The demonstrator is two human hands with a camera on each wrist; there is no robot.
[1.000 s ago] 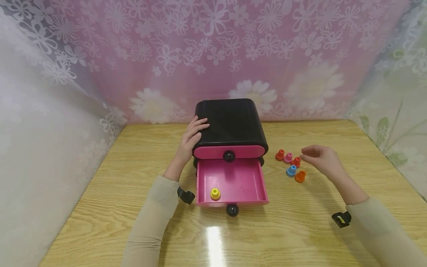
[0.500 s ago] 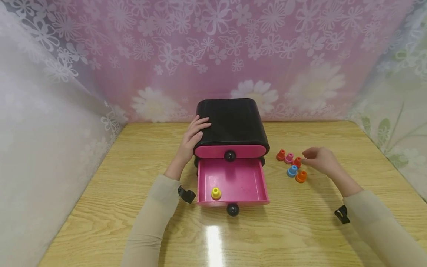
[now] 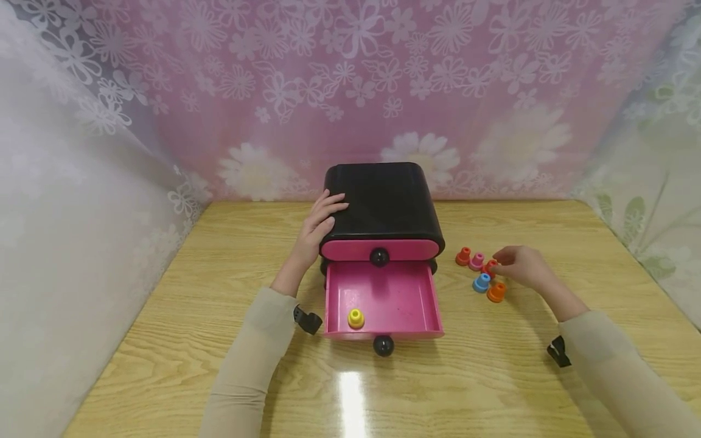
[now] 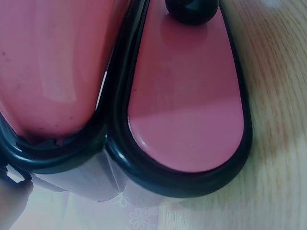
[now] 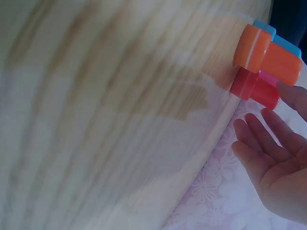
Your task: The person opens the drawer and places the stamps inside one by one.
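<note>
My left hand (image 3: 316,228) rests on the left side and top edge of a black mini drawer cabinet (image 3: 386,201), fingers spread over its top. The lower pink drawer (image 3: 400,304) is pulled out, with a yellow stepped peg (image 3: 356,319) standing in its front left part. My right hand (image 3: 523,266) reaches to a red peg (image 3: 489,269), thumb and index finger on either side of its narrow top. In the right wrist view that red peg (image 5: 256,90) stands on the table between the thumb and index tips, the other fingers extended.
Around the gripped peg stand another red peg (image 3: 463,257), a pink peg (image 3: 476,262), a blue peg (image 3: 482,283) and an orange peg (image 3: 496,292). The upper pink drawer (image 3: 350,250) is closed, with a black knob (image 3: 380,257). A floral curtain (image 3: 350,109) borders the wooden table (image 3: 219,292).
My right hand has moved slightly left, bringing its thumb and index finger onto the red peg. The left hand keeps its place on the cabinet.
</note>
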